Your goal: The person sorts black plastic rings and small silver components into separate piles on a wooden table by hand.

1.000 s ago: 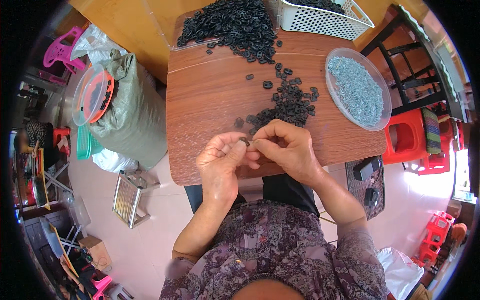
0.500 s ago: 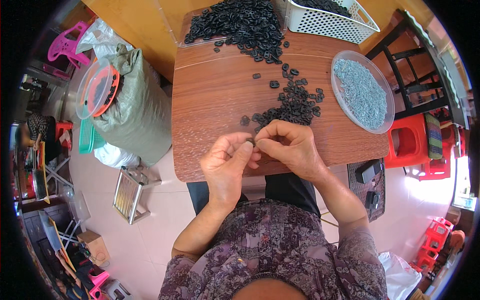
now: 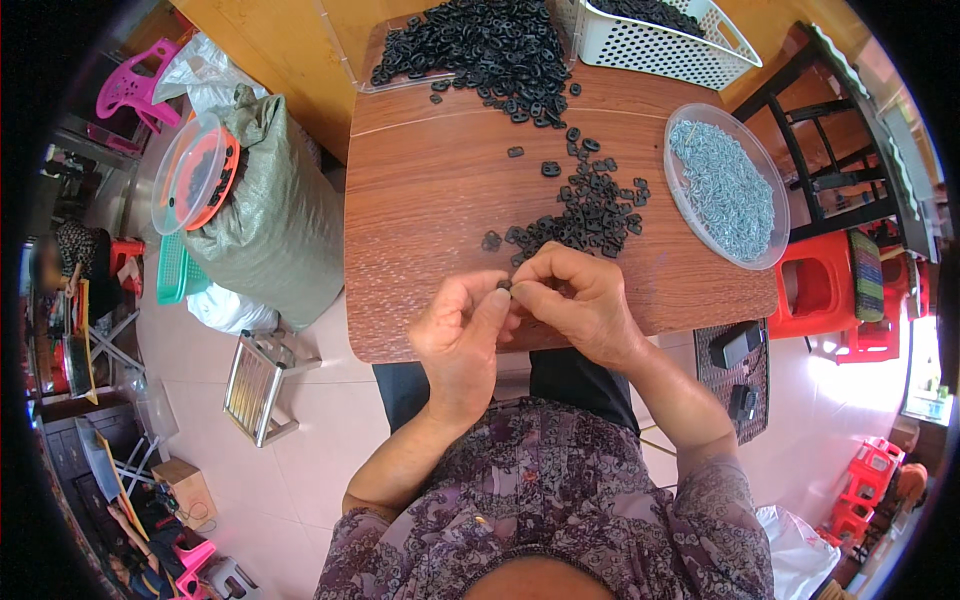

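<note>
Near the table's front edge my two hands meet. My left hand [image 3: 462, 335] pinches a small black plastic part [image 3: 503, 285] between thumb and fingers; its shape is mostly covered. My right hand [image 3: 585, 305] is closed in a pinch against the same part, and whatever its fingertips hold is too small to make out. Just beyond my hands lies a loose pile of small black squarish plastic parts [image 3: 590, 208]. To the right stands a round clear dish [image 3: 672, 185] full of small silvery screws [image 3: 725, 190].
At the back of the wooden table [image 3: 430, 200] is a large heap of black oval parts [image 3: 480, 50] beside a white perforated basket [image 3: 670, 55]. A full woven sack [image 3: 275, 210] stands left, a metal stool [image 3: 262, 390] below it, red plastic stools [image 3: 815, 285] at right.
My left hand has shifted slightly right and its wrist has turned a little. My right hand remains nearly in place, its fingertips still at the small black part.
</note>
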`<state>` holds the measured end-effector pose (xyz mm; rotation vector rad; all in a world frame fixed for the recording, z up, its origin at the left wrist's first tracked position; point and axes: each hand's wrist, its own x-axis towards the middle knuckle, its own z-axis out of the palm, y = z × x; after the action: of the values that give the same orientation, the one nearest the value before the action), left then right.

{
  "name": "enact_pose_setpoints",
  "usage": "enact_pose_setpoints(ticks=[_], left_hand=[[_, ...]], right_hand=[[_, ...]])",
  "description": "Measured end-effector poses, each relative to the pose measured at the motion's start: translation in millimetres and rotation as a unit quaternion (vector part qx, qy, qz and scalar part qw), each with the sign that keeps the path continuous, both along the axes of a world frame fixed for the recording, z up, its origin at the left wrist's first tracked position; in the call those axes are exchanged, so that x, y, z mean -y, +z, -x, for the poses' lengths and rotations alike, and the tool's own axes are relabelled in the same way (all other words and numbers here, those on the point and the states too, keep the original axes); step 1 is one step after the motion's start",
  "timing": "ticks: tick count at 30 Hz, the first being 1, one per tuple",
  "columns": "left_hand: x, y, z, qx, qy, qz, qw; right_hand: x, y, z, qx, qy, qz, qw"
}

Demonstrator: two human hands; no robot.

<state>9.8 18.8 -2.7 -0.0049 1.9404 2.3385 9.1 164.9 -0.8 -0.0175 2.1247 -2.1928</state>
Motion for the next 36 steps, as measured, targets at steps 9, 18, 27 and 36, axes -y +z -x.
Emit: enact_pose_setpoints(ticks=[9, 18, 27, 36], left_hand=[[-2, -4, -1, 0.009, 0.016, -0.036, 0.999], [2, -4, 9, 0.064, 0.006, -0.112, 0.992], [10, -4, 18, 0.047, 0.022, -0.119, 0.991], [13, -8, 20, 0.054, 0.02, -0.121, 0.991]], right_hand=[[3, -7, 2, -0.139, -0.002, -0.112, 0.984], [-11, -1, 16, -0.271, 0.029, -0.192, 0.943], [-77, -16, 101, -0.319, -0.043, -0.495, 0.807], [-72, -24, 119, -0.329, 0.036, -0.616, 0.715]])
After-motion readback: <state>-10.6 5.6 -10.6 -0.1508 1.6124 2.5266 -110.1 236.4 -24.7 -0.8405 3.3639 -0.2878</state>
